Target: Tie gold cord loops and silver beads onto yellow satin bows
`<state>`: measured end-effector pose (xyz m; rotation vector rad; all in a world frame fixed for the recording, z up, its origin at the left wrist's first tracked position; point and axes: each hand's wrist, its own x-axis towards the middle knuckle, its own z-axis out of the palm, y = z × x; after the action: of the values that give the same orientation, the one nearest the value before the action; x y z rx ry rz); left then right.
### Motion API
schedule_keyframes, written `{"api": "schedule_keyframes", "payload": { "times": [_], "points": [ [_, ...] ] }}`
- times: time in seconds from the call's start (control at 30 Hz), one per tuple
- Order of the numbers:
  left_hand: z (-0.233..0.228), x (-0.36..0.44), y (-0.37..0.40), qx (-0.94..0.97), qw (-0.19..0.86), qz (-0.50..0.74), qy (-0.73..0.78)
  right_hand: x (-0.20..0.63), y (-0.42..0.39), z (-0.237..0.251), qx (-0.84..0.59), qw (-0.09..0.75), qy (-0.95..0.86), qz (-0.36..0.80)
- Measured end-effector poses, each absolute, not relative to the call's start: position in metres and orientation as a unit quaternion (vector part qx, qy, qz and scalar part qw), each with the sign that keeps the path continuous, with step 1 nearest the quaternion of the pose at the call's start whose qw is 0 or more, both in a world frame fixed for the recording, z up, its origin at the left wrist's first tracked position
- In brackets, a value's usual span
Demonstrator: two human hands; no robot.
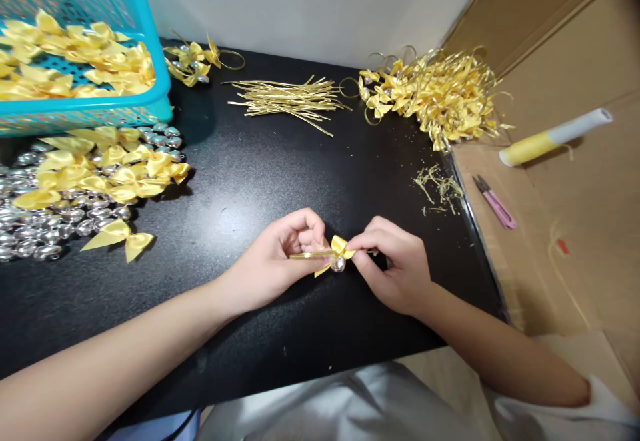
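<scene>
While both hands pinch a yellow bow (339, 246) above the black tabletop (260, 174), left hand (280, 257) on its gold wire, right hand (395, 264) beside it, a white wall rises behind the tabletop and cardboard (565, 227) flanks its right edge.

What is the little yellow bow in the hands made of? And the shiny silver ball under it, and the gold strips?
The yellow bow looks like satin ribbon: soft folds with a gentle sheen. The silver bead seems to be metallic-coated plastic, mirror-shiny, though it could be metal. The gold strips look like thin foil-covered wire ties: flat, glittery and slightly bent. Both the left hand and the right hand pinch the bow.
</scene>
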<state>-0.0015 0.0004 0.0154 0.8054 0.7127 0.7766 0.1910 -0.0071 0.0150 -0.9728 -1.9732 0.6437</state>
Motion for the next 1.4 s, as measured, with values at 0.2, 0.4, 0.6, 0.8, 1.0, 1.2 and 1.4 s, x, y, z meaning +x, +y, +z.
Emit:
{"api": "schedule_keyframes", "payload": {
  "times": [0.2,0.4,0.6,0.8,1.0,1.2,1.4],
  "points": [
    [0.014,-0.001,0.000,0.377,0.788,0.353,0.334,0.189,-0.007,0.015,-0.388,0.411,-0.780,0.268],
    [0.015,-0.001,0.000,0.382,0.781,0.352,0.347,0.188,-0.008,0.014,-0.390,0.416,-0.774,0.276],
    [0.009,-0.004,0.000,0.378,0.788,0.375,0.308,0.191,-0.006,0.015,-0.404,0.416,-0.740,0.340],
    [0.006,-0.005,0.000,0.366,0.804,0.367,0.292,0.193,-0.003,0.011,-0.400,0.400,-0.705,0.427],
    [0.006,-0.005,0.000,0.367,0.802,0.368,0.295,0.193,-0.003,0.007,-0.398,0.398,-0.687,0.460],
    [0.005,-0.006,0.000,0.378,0.802,0.360,0.291,0.194,-0.002,0.007,-0.408,0.391,-0.674,0.477],
    [0.005,-0.006,-0.001,0.389,0.796,0.369,0.282,0.193,-0.003,0.007,-0.406,0.390,-0.670,0.484]
  ]
}}
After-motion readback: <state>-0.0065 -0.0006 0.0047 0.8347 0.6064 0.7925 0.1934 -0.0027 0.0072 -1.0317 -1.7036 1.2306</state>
